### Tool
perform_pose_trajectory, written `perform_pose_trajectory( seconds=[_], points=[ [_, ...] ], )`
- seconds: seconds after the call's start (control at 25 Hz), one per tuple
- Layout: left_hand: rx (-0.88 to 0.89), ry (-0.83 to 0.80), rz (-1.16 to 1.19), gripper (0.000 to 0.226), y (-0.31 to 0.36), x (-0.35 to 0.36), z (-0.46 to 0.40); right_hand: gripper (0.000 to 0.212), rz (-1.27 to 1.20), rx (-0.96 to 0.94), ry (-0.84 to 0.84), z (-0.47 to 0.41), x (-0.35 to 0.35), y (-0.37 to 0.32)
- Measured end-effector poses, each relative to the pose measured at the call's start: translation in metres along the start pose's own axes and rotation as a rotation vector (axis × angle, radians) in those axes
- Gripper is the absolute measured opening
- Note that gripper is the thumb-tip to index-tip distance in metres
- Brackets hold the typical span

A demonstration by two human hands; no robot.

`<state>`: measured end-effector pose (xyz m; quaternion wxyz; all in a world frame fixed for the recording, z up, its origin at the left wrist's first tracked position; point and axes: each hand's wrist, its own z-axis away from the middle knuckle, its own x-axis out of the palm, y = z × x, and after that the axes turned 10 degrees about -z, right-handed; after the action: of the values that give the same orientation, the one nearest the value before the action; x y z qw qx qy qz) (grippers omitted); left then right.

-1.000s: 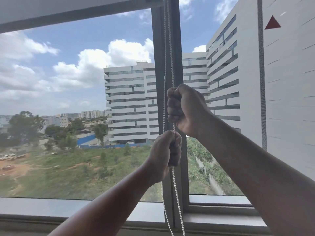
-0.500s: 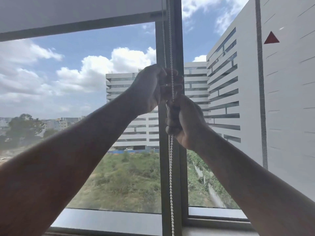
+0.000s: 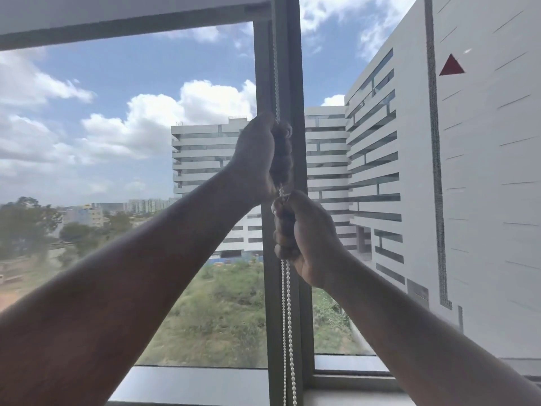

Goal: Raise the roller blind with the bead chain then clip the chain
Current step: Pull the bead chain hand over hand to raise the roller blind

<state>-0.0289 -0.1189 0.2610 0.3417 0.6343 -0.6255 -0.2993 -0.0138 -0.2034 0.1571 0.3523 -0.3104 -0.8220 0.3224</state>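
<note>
**Fingers, left hand** (image 3: pixel 260 159): curled tight into a fist round the white plastic bead chain (image 3: pixel 288 323), centre of frame, knuckles twd the mullion. Chain enters fist at top, exits at heel of palm.

**Fingers, right hand** (image 3: pixel 301 232): also curled shut round the same chain, just below the left fist, nearly touching it. Two strands hang out beneath, side by side.

**Why stacked:** hand-over-hand grip, probably. One fist holds tension so the blind can't drop back while the other takes a new hold. Judgement only.

**Chain, location:** runs vertically along the dark grey metal window mullion (image 3: pixel 289 68), from top of frame down past both fists to bottom edge, centre. Upper run looks taut; lower strands hang loose.

**Forearms:** left comes in from lower left, right from lower right, both angled up to centre.

**Pale grey roller blind, bottom rail** (image 3: pixel 126 27): band across upper left of frame, most of the glass below it uncovered. Blind reads as nearly fully raised.

**Clip for chain:** not seen in frame; can't tell where it sits. Clipping step not yet done.

**Sill, grey** (image 3: pixel 190 385): bottom of frame.

**Outside:** white multi-storey bldg (image 3: pixel 205 159) centre, clouds, green scrub below.
</note>
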Motion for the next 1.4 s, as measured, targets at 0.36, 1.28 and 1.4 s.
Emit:
perform_pose_trajectory(
  seconds=[0.36,1.28,1.4],
  points=[
    [-0.084,-0.086,0.032,0.035,-0.113,-0.016,0.045,0.04,0.05,0.206,0.046,0.05,-0.051,0.08],
    [-0.135,-0.204,0.055,0.024,-0.154,-0.023,0.086,0.028,0.039,0.023,0.111,-0.008,0.017,-0.023],
    [-0.116,-0.302,-0.063,0.026,-0.154,-0.039,0.087,0.03,0.02,0.015,0.097,-0.006,0.015,-0.026]
  ],
)
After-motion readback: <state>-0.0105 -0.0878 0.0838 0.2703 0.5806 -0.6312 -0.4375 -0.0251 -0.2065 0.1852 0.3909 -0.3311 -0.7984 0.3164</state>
